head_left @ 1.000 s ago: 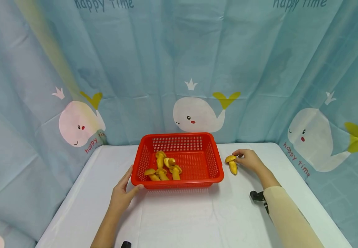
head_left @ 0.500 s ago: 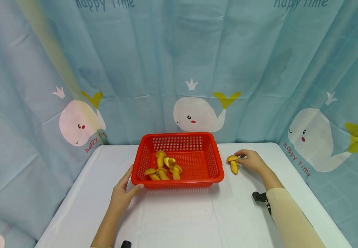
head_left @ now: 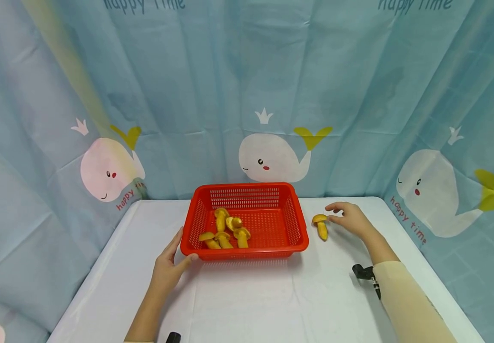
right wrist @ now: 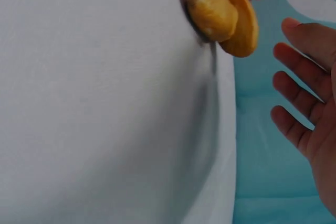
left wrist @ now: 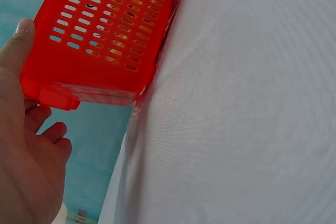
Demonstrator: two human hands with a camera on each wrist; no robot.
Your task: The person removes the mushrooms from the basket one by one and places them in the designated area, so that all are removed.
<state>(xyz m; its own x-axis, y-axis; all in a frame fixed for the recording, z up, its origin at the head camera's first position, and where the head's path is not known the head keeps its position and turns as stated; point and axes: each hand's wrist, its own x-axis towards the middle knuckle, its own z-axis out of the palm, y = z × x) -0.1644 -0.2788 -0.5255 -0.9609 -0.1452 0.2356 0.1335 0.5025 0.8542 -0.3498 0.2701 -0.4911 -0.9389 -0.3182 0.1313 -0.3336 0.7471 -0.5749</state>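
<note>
Tablecloth point(head_left: 247, 295): white, spread in front of the red slotted basket point(head_left: 247, 251) and out to both sides of it.
Left hand point(head_left: 167, 272): grips the basket's near left corner, thumb at the front, forefinger along the left side.
Five mushrooms point(head_left: 231, 224): yellow, thick-stemmed, clustered inside the basket, in its left half.
Loose mushroom point(head_left: 321, 228): on the cloth just right of the basket, not touching it, cap pointing away, stem nearer.
Right hand point(head_left: 350, 219): farther right of the basket, beside that mushroom; fingers parted, holding nothing.
Just changed: half a second ago the right fingertips were at the cap; now a small gap shows.
Upshot: the loose mushroom lies unsupported outside the basket, apparently let go there.
Whale-print curtain point(head_left: 247, 85): behind the basket, farthest off.
</note>
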